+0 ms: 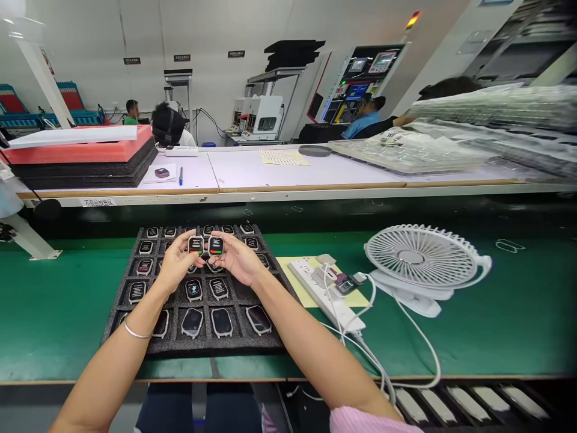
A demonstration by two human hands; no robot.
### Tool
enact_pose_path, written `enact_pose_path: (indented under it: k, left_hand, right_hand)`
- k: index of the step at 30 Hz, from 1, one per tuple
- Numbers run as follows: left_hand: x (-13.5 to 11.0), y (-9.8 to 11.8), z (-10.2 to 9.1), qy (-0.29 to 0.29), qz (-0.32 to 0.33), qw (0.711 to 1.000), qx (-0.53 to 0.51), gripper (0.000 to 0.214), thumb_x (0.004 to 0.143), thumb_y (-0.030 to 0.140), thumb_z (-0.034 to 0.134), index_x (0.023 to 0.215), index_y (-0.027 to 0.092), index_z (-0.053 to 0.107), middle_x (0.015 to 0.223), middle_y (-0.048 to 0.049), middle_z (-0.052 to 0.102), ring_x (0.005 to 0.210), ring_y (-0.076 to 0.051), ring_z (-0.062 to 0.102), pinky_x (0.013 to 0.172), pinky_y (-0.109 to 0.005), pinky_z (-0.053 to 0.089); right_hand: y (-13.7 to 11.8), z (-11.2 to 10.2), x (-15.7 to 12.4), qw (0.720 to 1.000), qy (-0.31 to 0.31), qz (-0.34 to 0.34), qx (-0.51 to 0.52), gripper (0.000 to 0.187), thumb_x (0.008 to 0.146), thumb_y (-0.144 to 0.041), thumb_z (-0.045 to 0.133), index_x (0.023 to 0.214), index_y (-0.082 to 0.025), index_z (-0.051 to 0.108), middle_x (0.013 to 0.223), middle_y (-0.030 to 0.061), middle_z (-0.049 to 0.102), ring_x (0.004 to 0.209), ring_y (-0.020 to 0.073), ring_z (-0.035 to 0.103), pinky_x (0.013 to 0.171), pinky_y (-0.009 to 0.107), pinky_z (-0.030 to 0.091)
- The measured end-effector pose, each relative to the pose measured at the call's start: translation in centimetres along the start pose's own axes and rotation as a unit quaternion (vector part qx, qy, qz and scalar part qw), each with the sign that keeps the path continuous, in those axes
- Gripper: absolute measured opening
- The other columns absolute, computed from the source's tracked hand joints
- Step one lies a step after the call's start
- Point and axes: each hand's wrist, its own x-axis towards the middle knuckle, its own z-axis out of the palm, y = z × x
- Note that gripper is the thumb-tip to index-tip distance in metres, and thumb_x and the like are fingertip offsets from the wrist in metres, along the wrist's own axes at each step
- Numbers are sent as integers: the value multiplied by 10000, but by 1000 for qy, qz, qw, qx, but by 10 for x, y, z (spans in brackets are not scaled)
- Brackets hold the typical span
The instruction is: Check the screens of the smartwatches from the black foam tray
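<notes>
My left hand [178,263] grips a smartwatch body [195,245] by its edges, its lit screen facing me. Close beside it, my right hand [237,258] holds a second smartwatch body [216,246], lit with similar text and red and green marks. Both are raised over a dark foam tray [174,346] with square compartments. Several strapless watches lie in the tray, such as a lit one [193,290] and a dark-screened one [221,322]. My hands and forearms hide some compartments.
Right of the tray, a white power strip [327,294] with chargers and cables lies on a yellow sheet. Beyond it stands a white fan [419,255]. A raised shelf [243,171] carries foam stacks [81,156] and wrapped trays [406,150]. Several people sit behind it.
</notes>
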Motion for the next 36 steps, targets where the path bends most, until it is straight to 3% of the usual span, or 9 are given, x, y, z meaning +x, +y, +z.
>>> enact_pose_path:
  k: [6, 12, 36]
  left_hand:
    - [-2, -2, -1, -3, -3, 1000, -6, 602, 694, 208, 708, 1268, 171, 531, 1067, -67, 676, 645, -128, 709, 667, -303, 599]
    - [-2, -2, 0, -5, 2, 1000, -10, 546, 667, 161, 683, 1197, 180, 553, 1003, -33, 660, 629, -111, 692, 612, -256, 574]
    - [-1, -8, 1, 7, 33, 999, -1, 543, 681, 166, 713, 1203, 193, 566, 1080, -47, 653, 652, -96, 678, 662, -266, 598]
  right_hand:
    - [2, -1, -3, 998, -43, -33, -28, 279, 834, -258, 669, 1098, -207, 595, 831, 21, 711, 652, 164, 708, 569, 267, 536]
    - [4, 0, -5, 995, -56, -72, -48, 413, 702, -138, 709, 1097, -213, 613, 897, 3, 724, 654, 132, 702, 601, 253, 528]
    - [7, -1, -6, 987, -69, -108, -97, 468, 690, -89, 655, 1138, -212, 594, 873, -13, 695, 700, 133, 702, 680, 286, 557]
